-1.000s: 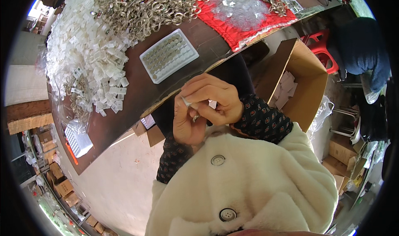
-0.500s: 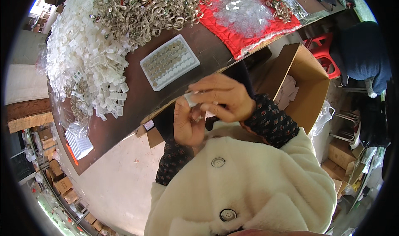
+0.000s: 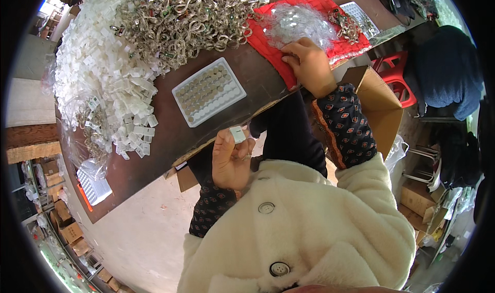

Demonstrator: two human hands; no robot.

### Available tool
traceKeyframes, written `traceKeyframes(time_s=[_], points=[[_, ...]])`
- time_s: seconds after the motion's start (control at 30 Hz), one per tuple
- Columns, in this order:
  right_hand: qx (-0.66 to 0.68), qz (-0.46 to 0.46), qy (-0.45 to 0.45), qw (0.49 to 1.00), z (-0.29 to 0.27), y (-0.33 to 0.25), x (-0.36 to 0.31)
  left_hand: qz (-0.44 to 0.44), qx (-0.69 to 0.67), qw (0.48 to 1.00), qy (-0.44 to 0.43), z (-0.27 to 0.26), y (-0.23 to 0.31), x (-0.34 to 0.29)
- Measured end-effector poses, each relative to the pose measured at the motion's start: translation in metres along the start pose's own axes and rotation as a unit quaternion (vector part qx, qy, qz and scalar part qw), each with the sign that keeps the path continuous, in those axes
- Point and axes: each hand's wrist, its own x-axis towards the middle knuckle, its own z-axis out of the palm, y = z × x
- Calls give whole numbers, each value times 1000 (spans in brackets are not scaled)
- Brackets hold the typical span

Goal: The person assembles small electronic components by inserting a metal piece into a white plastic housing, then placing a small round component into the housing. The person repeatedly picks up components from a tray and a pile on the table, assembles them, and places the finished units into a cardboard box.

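Note:
My left hand [image 3: 230,161] pinches a small white plastic case [image 3: 237,134] with a dark slit, held upright below the table edge. My right hand [image 3: 310,66] is over the red cloth [image 3: 282,71], fingers bent and thumb apart, beside a heap of clear plastic pieces [image 3: 299,22]. Nothing shows between its fingers. Between the hands and the far piles lies a pale tray [image 3: 230,98] with rows of small round discs; the wells along its near side hold no discs.
A big heap of translucent white cases [image 3: 103,71] covers the left of the table [image 3: 170,133], next to a tangle of clear-strapped bands [image 3: 185,19]. A cardboard box [image 3: 379,104] and a red stool [image 3: 394,76] stand at right. A second white tray [image 3: 94,182] lies far left.
My right hand has left the white case and moved up and right to the red cloth. My left hand keeps the case, lowered slightly.

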Motion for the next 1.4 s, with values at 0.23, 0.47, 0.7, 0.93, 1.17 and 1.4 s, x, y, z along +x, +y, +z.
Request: traceKeyframes(time_s=[0.23, 0.47, 0.7, 0.93, 1.17, 1.4], points=[[49, 5, 52, 997, 0, -9, -1, -4, 10, 1000, -4, 4, 1, 0], [193, -141, -48, 970, -28, -91, -34, 11, 21, 1000, -5, 12, 5, -5], [253, -198, -143, 936, -24, -137, -55, 28, 20, 999, 4, 21, 13, -16], [178, -290, -175, 924, -28, -150, -51, 42, 159, 986, 38, 23, 25, -23], [220, -142, -201, 944, -26, -154, -54, 74, 164, 983, 34, 14, 35, -28], [253, -141, -248, 925, -20, -153, -42, 58, 173, 983, 17, 2, 41, -23]])
